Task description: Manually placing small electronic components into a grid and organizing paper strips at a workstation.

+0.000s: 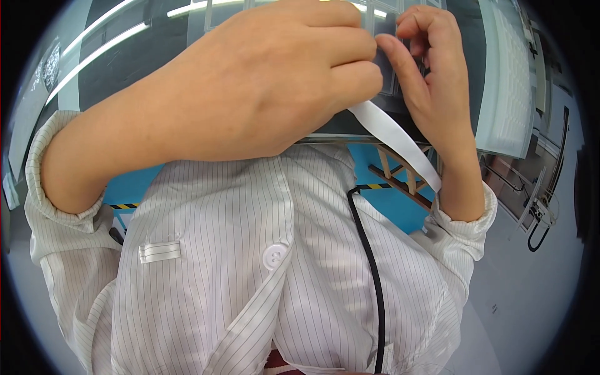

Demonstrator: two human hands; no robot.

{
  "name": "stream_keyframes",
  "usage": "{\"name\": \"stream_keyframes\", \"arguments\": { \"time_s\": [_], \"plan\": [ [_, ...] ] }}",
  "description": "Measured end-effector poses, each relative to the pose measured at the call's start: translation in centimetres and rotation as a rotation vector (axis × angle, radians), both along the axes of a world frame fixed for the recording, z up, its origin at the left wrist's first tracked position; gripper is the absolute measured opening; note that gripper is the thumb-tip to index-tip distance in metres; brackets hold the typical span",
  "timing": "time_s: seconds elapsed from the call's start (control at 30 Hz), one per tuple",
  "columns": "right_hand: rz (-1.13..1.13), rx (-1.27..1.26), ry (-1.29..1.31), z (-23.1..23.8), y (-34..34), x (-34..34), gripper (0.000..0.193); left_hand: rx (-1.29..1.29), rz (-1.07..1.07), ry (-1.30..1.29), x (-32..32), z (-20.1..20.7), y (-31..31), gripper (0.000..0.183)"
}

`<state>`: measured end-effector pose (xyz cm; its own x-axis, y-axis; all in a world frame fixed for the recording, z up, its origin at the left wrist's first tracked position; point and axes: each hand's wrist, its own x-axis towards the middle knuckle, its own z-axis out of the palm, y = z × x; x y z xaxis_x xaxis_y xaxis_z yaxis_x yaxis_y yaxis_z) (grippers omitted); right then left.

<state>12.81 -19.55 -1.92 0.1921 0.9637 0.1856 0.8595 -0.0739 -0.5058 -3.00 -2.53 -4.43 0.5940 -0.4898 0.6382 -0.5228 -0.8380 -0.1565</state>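
We cannot tell whether the left hand or right hand pinches anything; the white strip, hanging by the surface's near edge, might snag if tugged.

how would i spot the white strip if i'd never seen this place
Find the dark tabletop at the top of the view, then the left hand over it. The white strip slants down from below that hand's fingers toward the right wrist. It is narrow, flat and plain, unlike the pinstriped coat below.
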Motion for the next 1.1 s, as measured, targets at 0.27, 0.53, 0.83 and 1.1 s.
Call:
{"name": "stream_keyframes", "arguments": {
  "time_s": [0.27, 0.53, 0.83, 1.1],
  "plan": [
    [0.069, -0.096, 0.494, 2.1, -1.0, -0.9, 0.012, -0.416, 0.302, 0.651, -4.1, 5.1, -0.2, 0.012],
    [0.127, -0.047, 0.344, 3.0, -0.7, -3.3, 0.012, -0.544, 0.230, 0.408, -4.6, 2.4, -1.0, 0.017],
    [0.117, -0.133, 0.494, 3.6, -1.9, 2.7, 0.005, -0.579, 0.213, 0.487, -1.0, 1.2, -3.5, 0.019],
    [0.082, -0.241, 0.367, 1.8, -0.8, 6.0, 0.008, -0.512, 0.148, 0.264, 0.5, -0.7, -4.7, 0.011]
  ]
}}
